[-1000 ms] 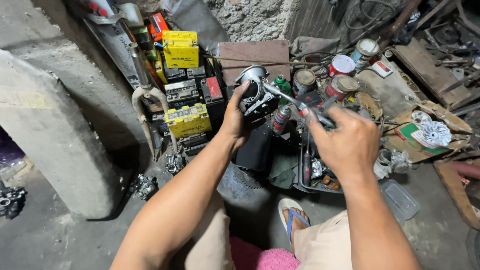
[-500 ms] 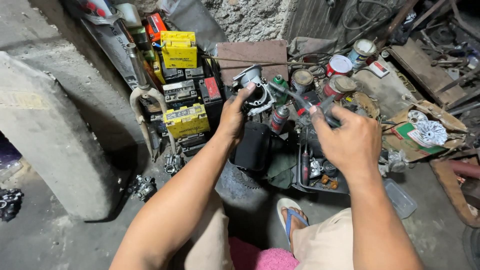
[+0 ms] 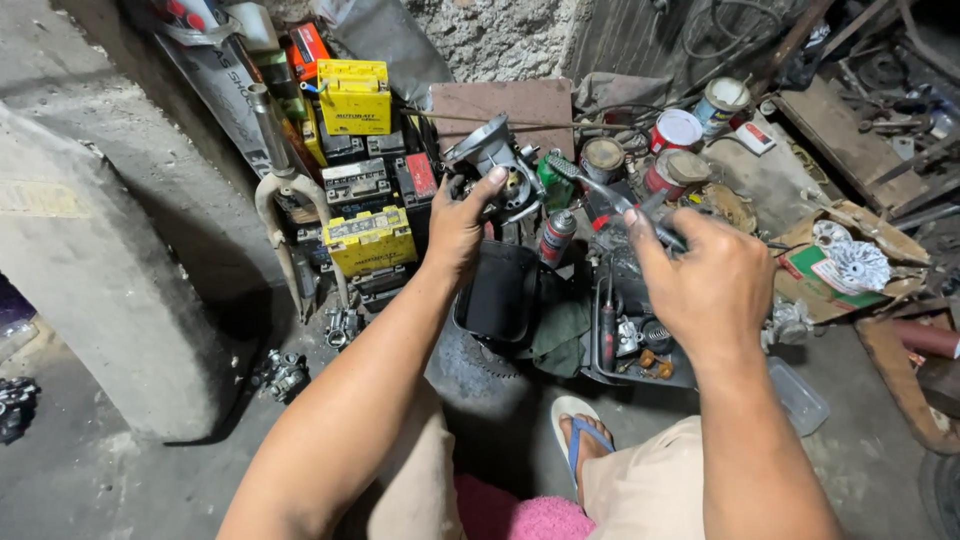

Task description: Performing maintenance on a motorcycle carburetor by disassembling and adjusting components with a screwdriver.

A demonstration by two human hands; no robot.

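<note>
My left hand [image 3: 462, 222] holds up a small grey metal engine part, a carburetor [image 3: 497, 168], with the thumb across its side. My right hand [image 3: 706, 282] grips a toothbrush [image 3: 604, 194] by the handle; its green bristled head points left and sits just right of the carburetor, a small gap away. Both hands hover over a black plastic tub [image 3: 497, 291] and a dark tray of small parts [image 3: 640, 345] on the floor.
Yellow and black batteries [image 3: 366, 240] are stacked at the left by a concrete block [image 3: 90, 290]. Cans [image 3: 676, 130] and a spray can [image 3: 555, 238] stand behind the tray. My sandalled foot [image 3: 579, 436] rests below the tray. Scrap wood and cardboard lie right.
My left hand has turned the carburetor and lifted it slightly. The toothbrush in my right hand has shifted a little away from the part.
</note>
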